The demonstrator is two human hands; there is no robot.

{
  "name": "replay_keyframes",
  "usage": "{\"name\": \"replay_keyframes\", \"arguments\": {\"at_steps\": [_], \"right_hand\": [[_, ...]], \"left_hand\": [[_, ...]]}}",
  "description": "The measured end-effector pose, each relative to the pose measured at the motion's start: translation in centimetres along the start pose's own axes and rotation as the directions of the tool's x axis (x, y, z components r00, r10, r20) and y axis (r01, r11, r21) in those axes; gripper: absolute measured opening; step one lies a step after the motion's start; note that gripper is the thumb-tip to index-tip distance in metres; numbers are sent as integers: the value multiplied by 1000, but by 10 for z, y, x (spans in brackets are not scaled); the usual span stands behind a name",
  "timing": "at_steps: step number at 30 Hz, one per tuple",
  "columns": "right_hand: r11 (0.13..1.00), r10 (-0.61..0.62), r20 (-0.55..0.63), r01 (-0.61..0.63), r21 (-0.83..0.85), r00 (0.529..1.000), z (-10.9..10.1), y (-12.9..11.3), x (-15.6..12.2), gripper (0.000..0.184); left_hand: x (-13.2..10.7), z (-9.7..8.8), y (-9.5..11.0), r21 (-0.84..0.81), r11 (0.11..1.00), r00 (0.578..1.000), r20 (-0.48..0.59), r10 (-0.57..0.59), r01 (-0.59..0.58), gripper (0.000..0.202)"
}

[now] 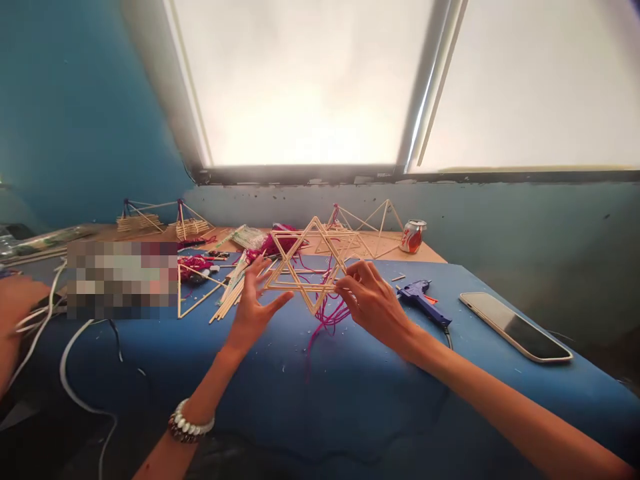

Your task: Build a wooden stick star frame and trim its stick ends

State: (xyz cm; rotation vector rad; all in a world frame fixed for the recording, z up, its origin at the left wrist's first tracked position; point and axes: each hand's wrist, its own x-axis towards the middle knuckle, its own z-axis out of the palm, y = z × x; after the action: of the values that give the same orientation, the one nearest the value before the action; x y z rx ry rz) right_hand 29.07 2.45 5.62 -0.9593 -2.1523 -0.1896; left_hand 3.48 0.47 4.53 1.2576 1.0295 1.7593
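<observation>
Well, two bare hands: the right hand [370,300] pinches, fingers curled, the right tip of one pale wooden-stick six-pointed star frame [300,289], while the left hand [253,313] splays open just beside it, loose magenta thread [327,317] below.

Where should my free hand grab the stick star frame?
Take the stick star frame at its left corner, from the left, with the left hand: sticks meet there, probably stiffer than the thin spans, and that open hand is beside it, opposite the right hand.
</observation>
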Motion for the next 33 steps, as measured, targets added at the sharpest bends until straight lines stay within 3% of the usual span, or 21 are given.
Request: {"name": "replay_keyframes", "arguments": {"at_steps": [3,6,10,14,17,21,24,28,33], "right_hand": [[999,30,-95,-27,40,995,-4,-1,4,24],[990,64,-138,-45,132,988,-9,-14,2,25],[935,167,-175,-100,340,970,-10,-30,-6,16],[754,438,-204,-234,613,876,-1,-31,-13,39],[503,537,1,-322,802,843,15,-38,-16,45],[167,344,381,-455,875,858,34,-65,-19,40],[9,250,495,-513,858,832,39,-79,-20,38],[-73,235,520,-519,852,821,40,-85,-20,39],[-39,234,493,-499,866,838,34,-95,-22,39]], "left_hand": [[3,18,-4,-129,986,992,81,-96,106,64],[-6,36,-3,-259,956,989,83,-119,136,64],[-22,49,0,-403,902,984,-12,-176,157,50],[-30,46,4,-502,851,944,-177,-280,158,22],[-40,44,8,-563,814,906,-254,-338,145,17],[-60,47,13,-609,784,882,-294,-369,125,22],[-74,46,15,-639,763,867,-320,-383,101,26],[-82,39,12,-697,710,863,-296,-410,98,28],[-85,21,-2,-763,633,880,-204,-430,132,34]]}}
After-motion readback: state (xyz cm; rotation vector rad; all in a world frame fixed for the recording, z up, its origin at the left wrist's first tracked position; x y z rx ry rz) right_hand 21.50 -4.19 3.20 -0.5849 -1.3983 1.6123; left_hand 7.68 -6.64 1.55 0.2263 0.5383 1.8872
